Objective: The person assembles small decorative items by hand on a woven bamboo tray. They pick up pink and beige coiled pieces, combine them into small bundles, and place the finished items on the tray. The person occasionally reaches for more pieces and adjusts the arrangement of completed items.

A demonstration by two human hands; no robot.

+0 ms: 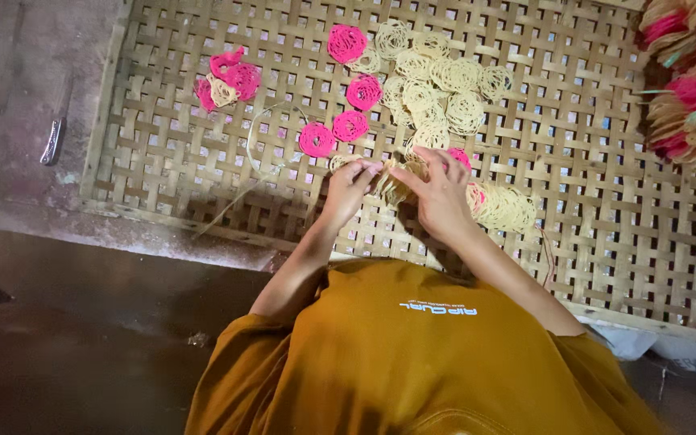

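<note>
Work about partway through, by the look of it. Left hand (352, 187) closed, pinching one end of a small stack of lacy rounds (392, 184). Right hand (442, 193) curled over the other end, gripping it too. Stack held just above the woven tray (606, 209), near its front edge. Already done, as far as can be told: a longer row of pale rounds (509, 209) lying just beside the right hand, and fat bunches of pink and pale rounds (694, 105) piled off the far right corner. Still loose and flat on the tray: a handful of pink rounds (350, 125) and a heap of pale yellow rounds (445, 76), well past the hands. Also a thin pale strip (263, 145) looped on the tray near the left hand. Hard to tell whether tied to anything. Plenty of loose rounds left, then.
</note>
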